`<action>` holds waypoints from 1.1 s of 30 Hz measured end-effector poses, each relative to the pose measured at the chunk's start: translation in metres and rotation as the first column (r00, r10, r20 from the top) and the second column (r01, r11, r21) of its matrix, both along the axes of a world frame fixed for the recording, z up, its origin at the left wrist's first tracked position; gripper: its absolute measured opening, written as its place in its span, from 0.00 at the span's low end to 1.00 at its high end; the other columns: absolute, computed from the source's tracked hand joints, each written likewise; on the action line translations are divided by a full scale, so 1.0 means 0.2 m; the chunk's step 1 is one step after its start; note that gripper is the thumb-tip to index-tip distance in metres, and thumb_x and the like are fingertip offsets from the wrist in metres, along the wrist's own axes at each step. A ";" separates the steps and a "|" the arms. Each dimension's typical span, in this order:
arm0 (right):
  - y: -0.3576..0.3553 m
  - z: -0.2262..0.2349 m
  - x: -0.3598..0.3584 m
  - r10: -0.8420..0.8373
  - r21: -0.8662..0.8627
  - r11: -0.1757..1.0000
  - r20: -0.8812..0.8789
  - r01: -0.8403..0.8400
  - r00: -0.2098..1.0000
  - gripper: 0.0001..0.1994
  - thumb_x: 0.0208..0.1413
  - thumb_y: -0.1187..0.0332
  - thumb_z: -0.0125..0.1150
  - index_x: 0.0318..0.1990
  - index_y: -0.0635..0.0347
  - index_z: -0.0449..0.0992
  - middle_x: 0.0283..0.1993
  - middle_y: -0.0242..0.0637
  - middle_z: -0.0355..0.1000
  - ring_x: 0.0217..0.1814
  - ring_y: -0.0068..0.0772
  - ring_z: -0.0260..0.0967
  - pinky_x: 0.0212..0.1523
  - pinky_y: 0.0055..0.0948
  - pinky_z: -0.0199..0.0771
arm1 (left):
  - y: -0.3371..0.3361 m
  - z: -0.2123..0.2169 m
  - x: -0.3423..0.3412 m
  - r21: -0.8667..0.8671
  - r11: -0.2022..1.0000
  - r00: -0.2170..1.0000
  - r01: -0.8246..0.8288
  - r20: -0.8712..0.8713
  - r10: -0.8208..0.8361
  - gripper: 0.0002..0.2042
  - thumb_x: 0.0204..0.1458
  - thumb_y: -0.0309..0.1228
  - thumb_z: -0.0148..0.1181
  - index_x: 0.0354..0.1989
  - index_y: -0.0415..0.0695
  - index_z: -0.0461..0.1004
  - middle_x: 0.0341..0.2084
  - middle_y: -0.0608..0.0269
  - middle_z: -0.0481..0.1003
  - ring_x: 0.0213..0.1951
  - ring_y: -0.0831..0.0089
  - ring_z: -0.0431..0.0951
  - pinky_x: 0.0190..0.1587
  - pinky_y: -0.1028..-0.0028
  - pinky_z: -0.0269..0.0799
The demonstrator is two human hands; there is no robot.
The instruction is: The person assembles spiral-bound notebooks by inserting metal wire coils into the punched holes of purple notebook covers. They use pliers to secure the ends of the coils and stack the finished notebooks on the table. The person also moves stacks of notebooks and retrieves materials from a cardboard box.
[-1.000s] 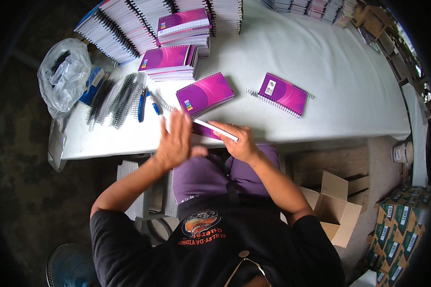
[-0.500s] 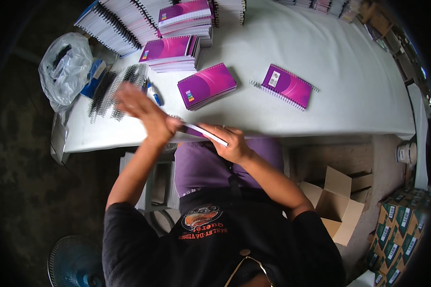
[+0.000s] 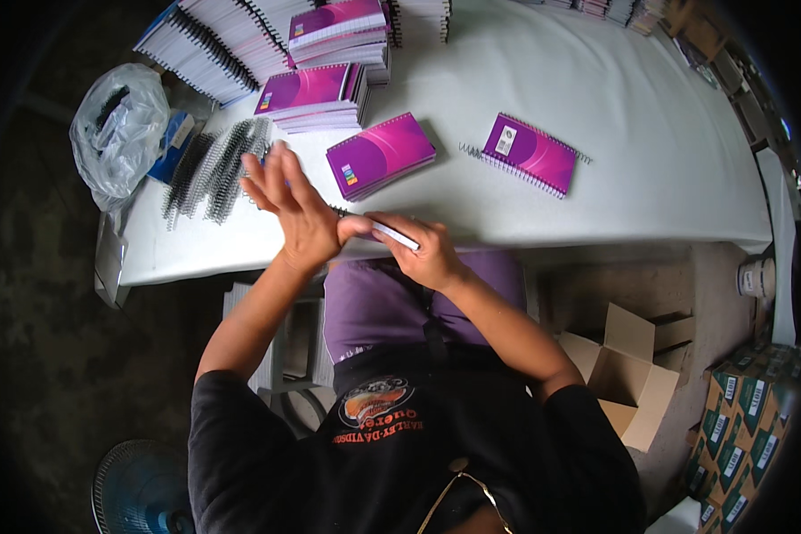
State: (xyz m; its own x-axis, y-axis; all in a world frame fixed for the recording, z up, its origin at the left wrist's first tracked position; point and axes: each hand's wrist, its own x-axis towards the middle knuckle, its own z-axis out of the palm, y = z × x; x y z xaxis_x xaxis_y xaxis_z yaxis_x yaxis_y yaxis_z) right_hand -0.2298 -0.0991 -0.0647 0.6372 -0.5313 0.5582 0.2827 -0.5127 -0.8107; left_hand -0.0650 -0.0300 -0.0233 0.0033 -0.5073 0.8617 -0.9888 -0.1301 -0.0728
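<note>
My right hand is closed on a small notebook, held almost edge-on just past the table's front edge. A bit of dark spiral coil shows at its left end. My left hand is raised with its fingers spread, and its thumb touches that left end. Beyond them lies a stack of purple notebooks. To the right, a purple notebook lies with a wire coil along its lower edge and another sticking out at both ends of its far side. Loose spiral coils lie left of my left hand.
Stacked purple notebooks and large spiral-bound books stand at the back left. A clear plastic bag sits at the table's left end. On the floor are an open cardboard box, patterned cartons and a fan.
My left hand has shifted right, its fingers now upright and less blurred. The notebook in my right hand has moved slightly up and shows less of its purple cover.
</note>
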 end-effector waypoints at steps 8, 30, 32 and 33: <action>-0.04 -0.01 -0.01 -0.095 -0.081 0.992 0.055 0.099 0.994 0.16 0.47 0.79 0.58 0.47 0.61 0.72 0.38 0.45 0.74 0.38 0.47 0.73 0.36 0.34 0.74 | 0.20 -0.33 -0.10 0.360 0.918 0.925 0.167 0.265 -0.272 0.57 0.41 0.74 0.26 0.61 0.24 0.42 0.60 0.23 0.37 0.63 0.32 0.30 0.58 0.41 0.17; -0.05 0.04 -0.01 0.047 -0.043 0.998 -0.077 -0.051 0.996 0.36 0.48 0.76 0.56 0.65 0.52 0.47 0.43 0.44 0.73 0.43 0.45 0.73 0.40 0.36 0.75 | 0.04 -0.26 -0.18 0.327 0.854 0.910 0.405 -0.235 -0.341 0.51 0.42 0.70 0.39 0.55 0.26 0.55 0.53 0.26 0.52 0.56 0.31 0.51 0.52 0.37 0.47; -0.10 0.05 -0.02 0.103 0.034 0.994 -0.003 -0.103 0.995 0.36 0.49 0.74 0.57 0.65 0.51 0.47 0.44 0.46 0.73 0.44 0.49 0.72 0.41 0.36 0.75 | 0.21 -0.38 -0.26 0.651 0.629 0.866 0.424 -0.090 -0.491 0.51 0.42 0.70 0.36 0.53 0.24 0.57 0.55 0.24 0.50 0.57 0.31 0.48 0.55 0.37 0.38; -0.10 0.03 -0.02 0.109 0.034 0.994 -0.022 -0.109 0.994 0.36 0.49 0.72 0.59 0.64 0.52 0.48 0.44 0.45 0.73 0.45 0.44 0.72 0.42 0.35 0.74 | 0.18 -0.38 -0.24 0.539 0.785 0.924 0.305 0.031 -0.380 0.50 0.43 0.70 0.35 0.54 0.25 0.56 0.55 0.24 0.50 0.58 0.31 0.47 0.56 0.38 0.34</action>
